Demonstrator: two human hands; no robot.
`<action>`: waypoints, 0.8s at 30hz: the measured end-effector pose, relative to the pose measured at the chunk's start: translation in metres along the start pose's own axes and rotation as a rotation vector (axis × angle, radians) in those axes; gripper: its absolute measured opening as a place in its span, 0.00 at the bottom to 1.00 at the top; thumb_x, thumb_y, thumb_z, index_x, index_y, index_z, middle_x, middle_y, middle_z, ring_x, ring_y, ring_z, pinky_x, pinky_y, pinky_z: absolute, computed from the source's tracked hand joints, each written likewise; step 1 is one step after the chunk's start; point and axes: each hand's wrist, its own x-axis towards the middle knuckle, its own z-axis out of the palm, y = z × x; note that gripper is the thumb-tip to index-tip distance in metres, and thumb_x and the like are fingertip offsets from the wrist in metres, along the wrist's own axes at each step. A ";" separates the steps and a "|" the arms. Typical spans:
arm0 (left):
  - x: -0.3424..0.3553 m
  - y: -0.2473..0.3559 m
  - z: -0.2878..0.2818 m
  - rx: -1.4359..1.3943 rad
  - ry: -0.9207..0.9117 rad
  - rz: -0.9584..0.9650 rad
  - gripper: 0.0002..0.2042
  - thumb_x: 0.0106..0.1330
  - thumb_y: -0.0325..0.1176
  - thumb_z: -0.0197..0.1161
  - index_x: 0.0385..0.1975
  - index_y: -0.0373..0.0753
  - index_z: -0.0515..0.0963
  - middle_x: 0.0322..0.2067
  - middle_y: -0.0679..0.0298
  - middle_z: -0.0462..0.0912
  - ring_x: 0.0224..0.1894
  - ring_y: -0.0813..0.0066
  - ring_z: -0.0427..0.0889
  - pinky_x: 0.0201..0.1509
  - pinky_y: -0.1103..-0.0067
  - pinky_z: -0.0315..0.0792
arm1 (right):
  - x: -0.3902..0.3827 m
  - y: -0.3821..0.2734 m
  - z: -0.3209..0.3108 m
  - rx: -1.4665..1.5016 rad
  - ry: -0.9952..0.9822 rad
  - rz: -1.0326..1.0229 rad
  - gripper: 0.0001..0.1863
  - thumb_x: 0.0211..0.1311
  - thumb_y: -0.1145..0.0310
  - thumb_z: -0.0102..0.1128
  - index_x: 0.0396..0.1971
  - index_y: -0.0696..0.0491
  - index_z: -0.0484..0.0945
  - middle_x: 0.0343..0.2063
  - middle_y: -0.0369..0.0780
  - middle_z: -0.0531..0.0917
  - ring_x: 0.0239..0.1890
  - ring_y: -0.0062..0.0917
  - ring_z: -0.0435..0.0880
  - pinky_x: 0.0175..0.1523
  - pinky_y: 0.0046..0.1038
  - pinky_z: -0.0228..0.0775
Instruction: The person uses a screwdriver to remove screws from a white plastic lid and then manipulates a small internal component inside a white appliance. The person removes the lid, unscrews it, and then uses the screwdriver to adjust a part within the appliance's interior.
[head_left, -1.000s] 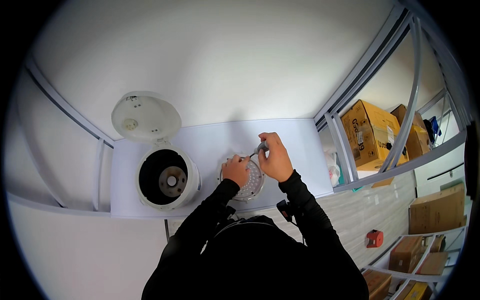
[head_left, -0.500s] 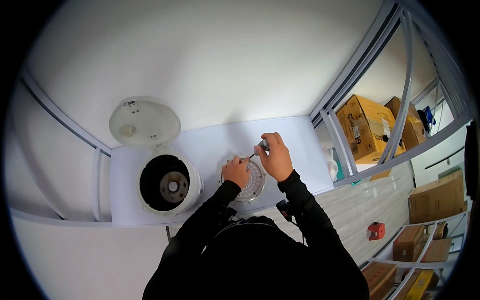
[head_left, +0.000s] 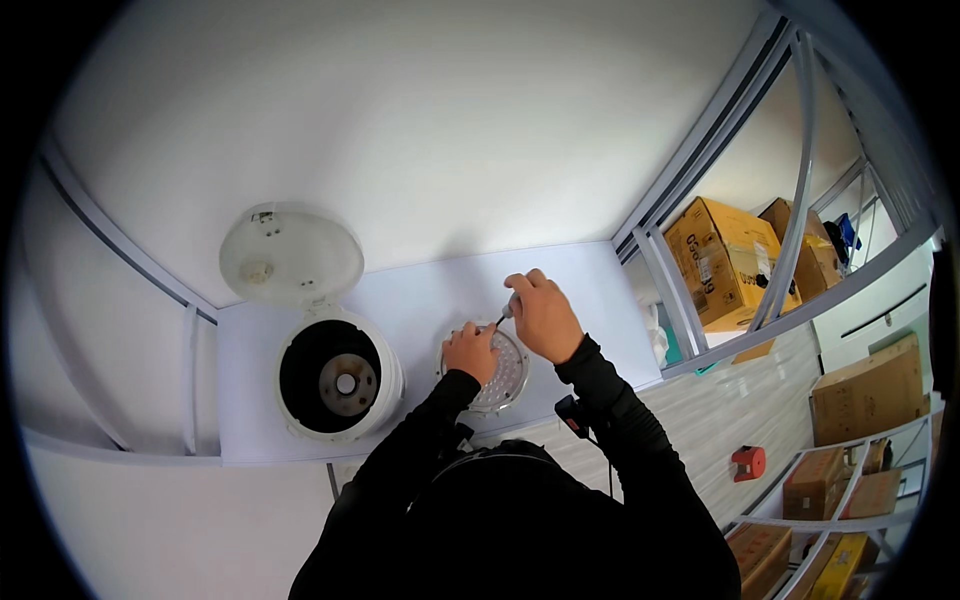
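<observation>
A round, pale cover [head_left: 509,372] with a dimpled middle and a ring-shaped rim lies on the white table. My left hand [head_left: 470,352] rests over its left and far part, fingers bent and holding it. In my right hand [head_left: 545,318], fingers wrap round the grey handle of a screwdriver [head_left: 508,309]. Its dark shaft slants down to the cover's far rim, close beside my left fingertips. The hands hide the exact spot where the tip ends. Left of the cover stands a white rice cooker [head_left: 394,385], with its lid [head_left: 300,240] raised and its dark inside showing.
The white table [head_left: 430,285] backs onto a pale wall. Grey metal frames [head_left: 683,290] rise at its right end, with a yellow carton [head_left: 730,265] beyond. A red stool [head_left: 748,463] stands on the floor at right, near shelves with brown boxes [head_left: 815,485].
My right hand has turned over the screwdriver and shifted slightly left, now covering more of the handle. My left hand stays on the cover. The whole view has shifted a little.
</observation>
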 end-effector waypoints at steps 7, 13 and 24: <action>0.002 0.003 -0.010 -0.008 -0.054 -0.032 0.26 0.63 0.43 0.70 0.63 0.56 0.78 0.52 0.60 0.78 0.54 0.51 0.79 0.55 0.52 0.72 | 0.002 -0.020 -0.005 -0.017 -0.092 0.226 0.17 0.57 0.74 0.66 0.46 0.56 0.75 0.36 0.50 0.80 0.34 0.48 0.82 0.38 0.42 0.77; 0.004 0.003 -0.013 0.037 -0.121 -0.072 0.28 0.62 0.45 0.70 0.65 0.58 0.76 0.53 0.62 0.78 0.56 0.54 0.78 0.57 0.53 0.70 | 0.009 -0.012 -0.005 0.008 -0.006 -0.015 0.14 0.60 0.67 0.69 0.42 0.54 0.77 0.33 0.48 0.80 0.30 0.48 0.83 0.34 0.43 0.76; 0.004 0.003 -0.018 0.017 -0.156 -0.079 0.28 0.64 0.46 0.68 0.66 0.61 0.75 0.55 0.63 0.78 0.57 0.54 0.79 0.58 0.53 0.71 | 0.019 -0.004 -0.004 -0.022 0.005 -0.045 0.14 0.58 0.72 0.67 0.43 0.55 0.75 0.32 0.48 0.80 0.29 0.48 0.83 0.33 0.43 0.77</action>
